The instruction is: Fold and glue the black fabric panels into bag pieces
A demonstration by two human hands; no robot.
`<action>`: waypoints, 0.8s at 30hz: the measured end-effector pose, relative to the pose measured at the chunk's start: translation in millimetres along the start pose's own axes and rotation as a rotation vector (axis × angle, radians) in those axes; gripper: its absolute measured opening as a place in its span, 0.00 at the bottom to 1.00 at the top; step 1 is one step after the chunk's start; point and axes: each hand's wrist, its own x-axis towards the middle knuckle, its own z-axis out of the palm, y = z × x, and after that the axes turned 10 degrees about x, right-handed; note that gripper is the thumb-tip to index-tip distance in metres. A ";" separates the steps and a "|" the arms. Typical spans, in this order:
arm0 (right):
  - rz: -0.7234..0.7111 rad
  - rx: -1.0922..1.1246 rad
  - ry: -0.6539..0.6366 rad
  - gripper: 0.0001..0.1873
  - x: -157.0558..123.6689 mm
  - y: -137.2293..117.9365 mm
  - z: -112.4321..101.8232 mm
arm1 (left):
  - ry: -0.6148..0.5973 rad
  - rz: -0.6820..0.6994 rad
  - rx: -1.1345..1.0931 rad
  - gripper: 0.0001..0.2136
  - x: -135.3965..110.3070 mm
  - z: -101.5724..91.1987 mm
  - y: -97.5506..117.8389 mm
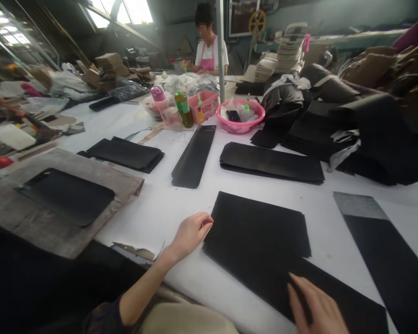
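Observation:
A stack of black sheets point(257, 227) lies in front of me on the white table. At its left edge my left hand point(191, 233) has thumb and fingers pinched together on the margin of a black sheet. My right hand point(316, 304) is low at the right, over a black piece point(351, 287) that reaches toward the bottom right. Its thumb and forefinger tips come close together on the black material; the exact grip is hard to make out, black on black. Further right lies a long black strip point(393, 255) with a grey end.
Black stacks point(271, 162) lie beyond, with a fanned pile point(197, 157) and another point(125, 153). At left, a rounded black panel point(69, 195) rests on a grey-brown board point(125, 181). A pink basin point(242, 125), bottle point(184, 109) and pole point(220, 55) stand farther back. A co-worker point(209, 53) sits opposite.

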 end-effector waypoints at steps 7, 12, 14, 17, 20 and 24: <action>-0.245 0.090 -0.172 0.15 27.9 -87.6 67.6 | -0.083 -0.093 0.013 0.04 -23.1 -1.3 -12.5; -0.225 0.086 -0.209 0.09 19.3 -86.1 79.3 | -0.121 -0.127 -0.014 0.03 -27.0 2.0 -14.5; -0.224 0.076 -0.185 0.07 16.6 -87.5 80.9 | -0.132 -0.146 -0.024 0.02 -27.0 1.3 -13.9; -0.235 0.056 -0.141 0.05 17.3 -92.3 83.2 | -0.149 -0.163 -0.036 0.02 -27.5 -0.6 -13.1; -0.206 0.112 -0.110 0.06 21.1 -93.2 82.9 | -0.165 -0.161 -0.037 0.02 -28.3 -1.8 -13.2; -0.180 0.396 -0.117 0.04 24.9 -84.0 76.0 | -0.169 -0.143 -0.027 0.03 -28.5 -2.5 -14.0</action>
